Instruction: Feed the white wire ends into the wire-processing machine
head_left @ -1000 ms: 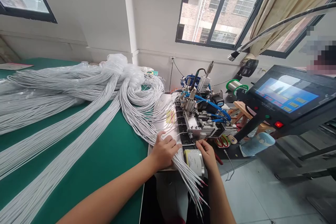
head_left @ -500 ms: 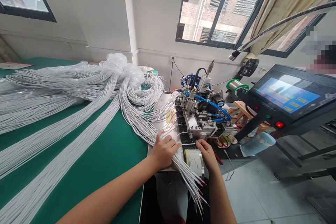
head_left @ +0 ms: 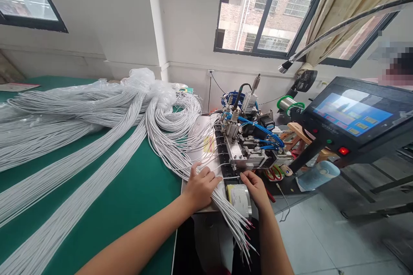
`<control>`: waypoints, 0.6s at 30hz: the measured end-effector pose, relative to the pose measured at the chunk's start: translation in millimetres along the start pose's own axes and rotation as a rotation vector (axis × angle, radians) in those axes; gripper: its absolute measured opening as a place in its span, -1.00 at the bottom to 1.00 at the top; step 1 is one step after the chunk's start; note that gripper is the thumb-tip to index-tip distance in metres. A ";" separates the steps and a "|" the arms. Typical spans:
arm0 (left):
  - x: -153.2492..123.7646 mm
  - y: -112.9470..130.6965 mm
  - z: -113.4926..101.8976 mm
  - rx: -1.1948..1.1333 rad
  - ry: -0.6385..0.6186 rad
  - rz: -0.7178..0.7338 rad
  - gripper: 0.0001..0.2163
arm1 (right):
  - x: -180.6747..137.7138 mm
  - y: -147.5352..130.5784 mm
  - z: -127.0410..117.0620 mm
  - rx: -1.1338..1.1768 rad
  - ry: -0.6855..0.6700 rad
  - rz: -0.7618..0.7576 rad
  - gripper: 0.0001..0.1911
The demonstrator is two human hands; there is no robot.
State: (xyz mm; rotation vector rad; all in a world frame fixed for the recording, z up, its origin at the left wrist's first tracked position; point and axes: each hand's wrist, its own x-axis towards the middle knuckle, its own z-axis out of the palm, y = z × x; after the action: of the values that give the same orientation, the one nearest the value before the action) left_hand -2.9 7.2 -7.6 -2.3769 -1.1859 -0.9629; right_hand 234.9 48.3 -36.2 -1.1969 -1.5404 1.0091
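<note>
My left hand [head_left: 200, 187] is closed over a bundle of white cables [head_left: 227, 211], whose reddish-tipped ends fan out below it toward my lap. One single cable [head_left: 230, 177] runs from the left fingers across to my right hand [head_left: 253, 184], which pinches its end between thumb and fingertips. That cable lies across the front end of a black slotted rail [head_left: 222, 146] on the machine [head_left: 245, 137]. Farther back, several other cables lie across the rail. Just below the right fingers sits a round metal part with a white label [head_left: 239, 200].
A green table [head_left: 138, 206] on the left carries long white cable bundles [head_left: 97, 180] and clear plastic bags [head_left: 142, 79]. A screen panel [head_left: 351, 111] stands at the right, with a solder wire spool [head_left: 288, 104] behind it. Part of another person [head_left: 398, 66] shows at the far right.
The view has shifted slightly. Both hands keep nearly the same place and the same hold on the cables.
</note>
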 end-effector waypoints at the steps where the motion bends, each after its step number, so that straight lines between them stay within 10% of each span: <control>1: 0.0 0.0 -0.3 0.000 0.002 -0.001 -0.74 | 0.4 -0.1 -0.1 -0.025 0.006 -0.019 -0.60; 18: -2.5 0.6 0.5 0.023 -0.030 -0.043 -0.73 | 1.1 -3.3 2.4 0.001 -0.028 -0.015 -0.65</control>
State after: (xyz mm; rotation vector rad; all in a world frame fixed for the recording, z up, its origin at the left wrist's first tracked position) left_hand -3.3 5.7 -9.6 -2.3647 -1.2571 -0.9247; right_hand 231.7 48.6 -33.5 -1.1729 -1.5689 1.0206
